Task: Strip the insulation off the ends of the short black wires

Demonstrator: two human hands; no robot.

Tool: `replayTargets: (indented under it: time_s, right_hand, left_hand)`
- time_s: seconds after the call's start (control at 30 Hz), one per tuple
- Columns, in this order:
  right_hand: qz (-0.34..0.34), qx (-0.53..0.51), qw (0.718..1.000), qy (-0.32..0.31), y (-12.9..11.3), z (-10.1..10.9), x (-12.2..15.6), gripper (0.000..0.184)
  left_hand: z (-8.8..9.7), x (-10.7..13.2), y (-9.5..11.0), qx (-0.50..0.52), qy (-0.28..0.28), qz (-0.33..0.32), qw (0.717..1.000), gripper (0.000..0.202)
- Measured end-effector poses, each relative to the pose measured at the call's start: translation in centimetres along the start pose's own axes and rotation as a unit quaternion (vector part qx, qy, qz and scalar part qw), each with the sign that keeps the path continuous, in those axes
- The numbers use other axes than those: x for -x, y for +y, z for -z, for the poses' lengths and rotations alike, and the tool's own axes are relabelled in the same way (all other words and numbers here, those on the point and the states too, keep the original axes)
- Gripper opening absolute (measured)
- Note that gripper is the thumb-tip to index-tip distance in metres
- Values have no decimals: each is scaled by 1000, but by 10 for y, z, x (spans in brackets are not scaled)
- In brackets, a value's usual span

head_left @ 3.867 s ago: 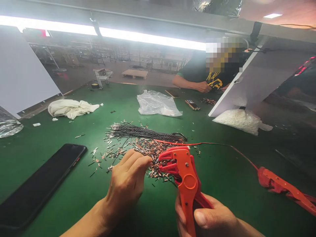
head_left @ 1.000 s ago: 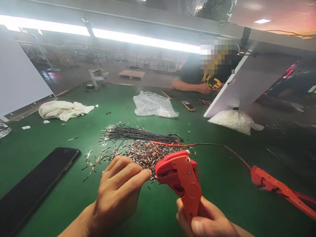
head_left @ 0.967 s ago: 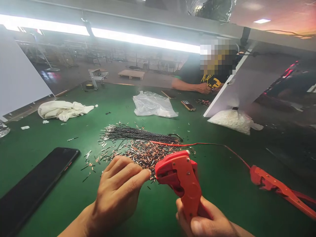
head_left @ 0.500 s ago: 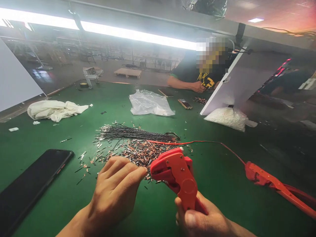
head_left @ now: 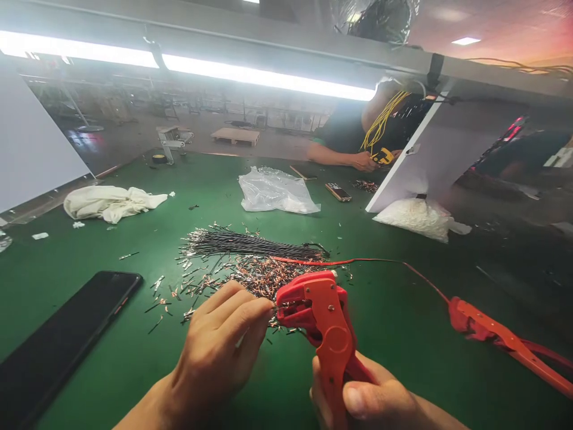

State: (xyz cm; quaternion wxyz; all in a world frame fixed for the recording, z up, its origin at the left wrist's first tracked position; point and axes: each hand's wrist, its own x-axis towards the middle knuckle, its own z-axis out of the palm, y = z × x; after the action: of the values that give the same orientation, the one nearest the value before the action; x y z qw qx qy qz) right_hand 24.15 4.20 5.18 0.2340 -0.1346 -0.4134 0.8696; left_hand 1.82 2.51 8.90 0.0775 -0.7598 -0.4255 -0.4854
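My right hand [head_left: 371, 401] is closed round the handles of a red-orange wire stripper [head_left: 323, 328], its jaws pointing left. My left hand [head_left: 219, 352] pinches a short thin wire piece with thumb and forefinger and holds its tip at the stripper's jaws. Just beyond lies a heap of stripped copper-tipped wire pieces [head_left: 255, 279] on the green table [head_left: 111, 358]. Behind the heap is a bundle of black wires [head_left: 250, 243].
A black phone [head_left: 62, 340] lies at the left. A second red tool [head_left: 505, 343] with a red wire lies at the right. Farther back are a white cloth [head_left: 110, 202], a clear plastic bag [head_left: 275, 191], a bag of white parts [head_left: 418, 218] and a person's hands working across the table.
The stripper has tilted more upright and its jaws have opened on the wire tip. My left hand stays pinched at the jaws. The view shifted slightly.
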Motion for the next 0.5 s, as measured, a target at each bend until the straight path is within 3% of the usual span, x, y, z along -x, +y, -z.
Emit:
replayTargets:
  time_s: [0.23, 0.5]
  right_hand:
    - [-19, 0, 1000, -16, -7, -6, -4, 30]
    - [-23, 47, 998, -34, -2, 2, -2, 33]
  left_hand:
    - [3, -4, 0, 30, -39, 11, 999, 16]
    - [14, -12, 5, 73, -62, 34, 995, 16]
